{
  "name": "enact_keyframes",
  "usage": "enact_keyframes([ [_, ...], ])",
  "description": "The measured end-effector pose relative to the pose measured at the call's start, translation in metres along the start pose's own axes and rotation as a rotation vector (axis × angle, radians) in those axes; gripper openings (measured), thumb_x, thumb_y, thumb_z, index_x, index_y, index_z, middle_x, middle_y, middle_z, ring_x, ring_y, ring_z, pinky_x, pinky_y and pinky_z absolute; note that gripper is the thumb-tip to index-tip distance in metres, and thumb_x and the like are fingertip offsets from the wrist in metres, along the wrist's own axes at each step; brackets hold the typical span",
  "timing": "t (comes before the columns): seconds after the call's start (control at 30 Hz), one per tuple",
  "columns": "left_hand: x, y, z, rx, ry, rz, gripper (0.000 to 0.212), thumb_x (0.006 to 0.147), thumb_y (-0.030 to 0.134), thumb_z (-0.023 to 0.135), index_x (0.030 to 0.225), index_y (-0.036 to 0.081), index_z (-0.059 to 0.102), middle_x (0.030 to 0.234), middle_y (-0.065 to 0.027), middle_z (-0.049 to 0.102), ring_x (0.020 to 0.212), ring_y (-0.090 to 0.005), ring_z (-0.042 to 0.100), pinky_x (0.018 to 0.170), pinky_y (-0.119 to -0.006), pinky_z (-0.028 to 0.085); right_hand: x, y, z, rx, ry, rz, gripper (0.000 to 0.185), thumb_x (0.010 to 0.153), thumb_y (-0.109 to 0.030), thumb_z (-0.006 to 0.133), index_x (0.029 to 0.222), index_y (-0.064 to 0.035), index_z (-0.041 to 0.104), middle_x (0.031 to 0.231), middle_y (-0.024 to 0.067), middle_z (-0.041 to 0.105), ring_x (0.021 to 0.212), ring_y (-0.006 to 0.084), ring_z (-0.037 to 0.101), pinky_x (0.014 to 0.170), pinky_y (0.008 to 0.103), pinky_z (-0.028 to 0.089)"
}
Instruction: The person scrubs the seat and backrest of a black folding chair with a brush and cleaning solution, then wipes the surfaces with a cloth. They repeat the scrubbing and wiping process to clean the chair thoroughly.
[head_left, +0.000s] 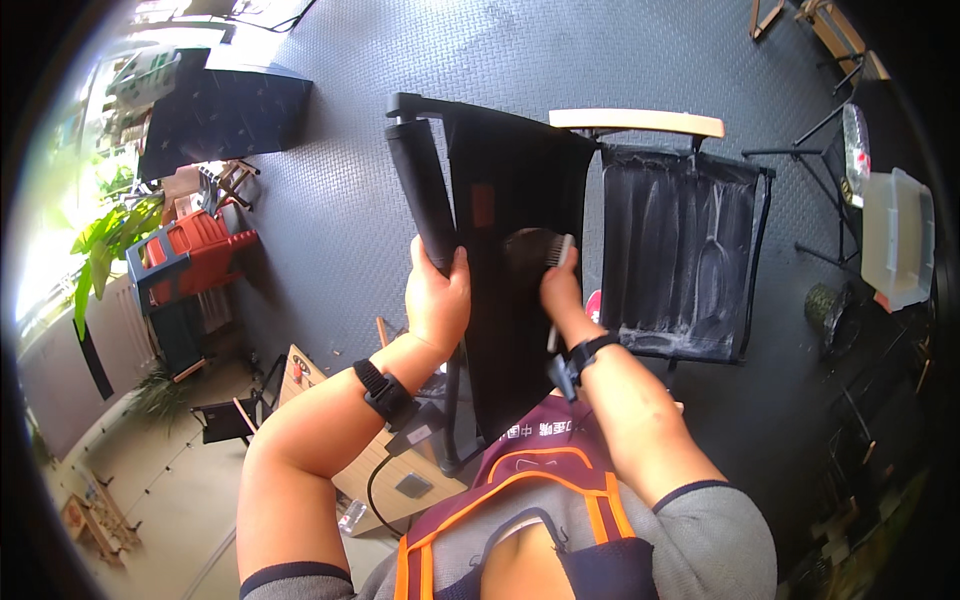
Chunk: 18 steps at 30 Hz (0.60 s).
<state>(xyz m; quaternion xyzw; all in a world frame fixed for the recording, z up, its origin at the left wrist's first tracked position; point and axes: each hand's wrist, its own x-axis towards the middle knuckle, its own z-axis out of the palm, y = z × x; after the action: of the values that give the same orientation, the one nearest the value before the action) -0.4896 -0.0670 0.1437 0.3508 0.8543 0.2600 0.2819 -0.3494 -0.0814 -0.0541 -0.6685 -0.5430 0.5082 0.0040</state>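
Observation:
In front of me stands a folding chair with a black fabric backrest (517, 157) and a black seat (667, 240) marked with whitish streaks. My left hand (439, 300) grips the black padded roll (420, 187) along the backrest's left side. A white-bristled brush (559, 251) is in my right hand (562, 292), its bristles facing the backrest fabric. Beside the bristles, a brownish patch (529, 249) shows on the fabric. Further up is a small brown label (482, 205). The chair's wooden armrest (637, 122) lies beyond the seat.
A wooden-topped table (405, 480) with a black cable stands close by my left arm. Red and grey plastic crates (191, 247) and a dark box (225, 112) are at the left. To the right are a translucent plastic bin (896, 240) and a dark wastebasket (829, 307).

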Motion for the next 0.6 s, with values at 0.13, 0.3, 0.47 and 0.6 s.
enact_keyframes([
  [0.13, 0.001, 0.003, 0.0, 0.086, 0.063, 0.074, 0.041, 0.085, 0.018, 0.059, 0.118, 0.002, 0.042, 0.089, -0.0233, 0.061, 0.081, -0.0411, 0.06, 0.071, -0.043, 0.048, 0.02, -0.034, -0.026, 0.829, -0.016, 0.112, 0.064, 0.091, -0.013, 0.041, 0.142, -0.0105, 0.002, 0.09, 0.0192, 0.062, 0.075, 0.0302, 0.064, 0.07, 0.0366, 0.052],
  [0.3, 0.0, 0.008, 0.003, 0.085, 0.09, 0.113, 0.04, 0.083, 0.012, 0.061, 0.116, -0.001, 0.042, 0.09, -0.0232, 0.06, 0.079, -0.0366, 0.06, 0.074, -0.04, 0.046, 0.004, -0.131, -0.048, 0.313, -0.026, -0.569, 0.072, 0.086, -0.012, 0.044, 0.142, -0.0037, -0.001, 0.107, 0.0337, 0.054, 0.091, 0.0472, 0.057, 0.079, 0.0484, 0.047],
  [0.47, -0.004, 0.009, 0.002, 0.07, 0.069, 0.126, 0.041, 0.083, 0.006, 0.06, 0.119, -0.001, 0.04, 0.092, -0.0151, 0.056, 0.081, -0.0252, 0.056, 0.076, -0.034, 0.046, 0.053, -0.085, -0.069, 0.351, -0.049, -0.021, 0.071, 0.085, -0.008, 0.043, 0.143, -0.0077, 0.002, 0.101, 0.0306, 0.057, 0.088, 0.0467, 0.058, 0.075, 0.0488, 0.047],
  [0.6, -0.001, 0.007, 0.002, 0.08, 0.077, 0.105, 0.042, 0.083, 0.006, 0.06, 0.119, -0.001, 0.04, 0.093, -0.0146, 0.055, 0.081, -0.0234, 0.055, 0.076, -0.034, 0.045, 0.104, -0.057, -0.075, 0.337, 0.044, -0.036, 0.065, 0.087, -0.012, 0.04, 0.14, -0.0037, 0.003, 0.105, 0.0337, 0.055, 0.092, 0.0472, 0.056, 0.078, 0.0498, 0.046],
])
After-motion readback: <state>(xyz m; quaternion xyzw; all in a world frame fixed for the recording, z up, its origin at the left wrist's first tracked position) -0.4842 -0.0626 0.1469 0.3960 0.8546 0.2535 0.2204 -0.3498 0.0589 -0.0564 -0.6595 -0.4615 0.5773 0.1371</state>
